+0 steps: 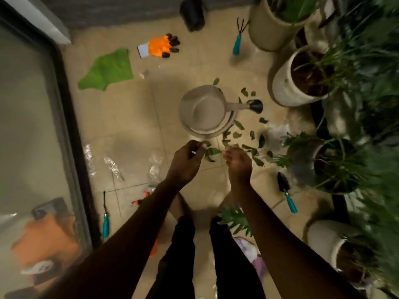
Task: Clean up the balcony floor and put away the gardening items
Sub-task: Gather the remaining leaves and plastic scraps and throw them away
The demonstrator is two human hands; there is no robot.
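loose dark green leaves (239,125) lie scattered on the tan tiled balcony floor (129,117), mostly just right of and below the beige plastic watering can (203,111). the can stands on a round beige saucer, its black spout head pointing right.

left hand (187,160) hangs just below the can, fingers curled, thumb against forefinger. a leaf shows at its fingertips, but blur means i cannot tell if it is held. right hand (238,162) is beside it, below and right of the can, fingers bunched. whether it grips leaves, i cannot tell either.

- teal-handled black trowel (286,190): on the floor, lower right of the can.
- teal-handled hand rake (238,37): well above the can, to the right.
- orange glove with black fingertips (160,47): above the can, to the left.
- green cloth (108,70): flat on the tiles, upper left of the can.
- third teal-handled tool (105,219): far lower left, by the dark-framed glass door (32,126).
- clear crumpled plastic scraps (112,165): lower left of the can.
- white potted plants (287,83): along the right side.
- black container (192,14): straight above the can, by the wall.
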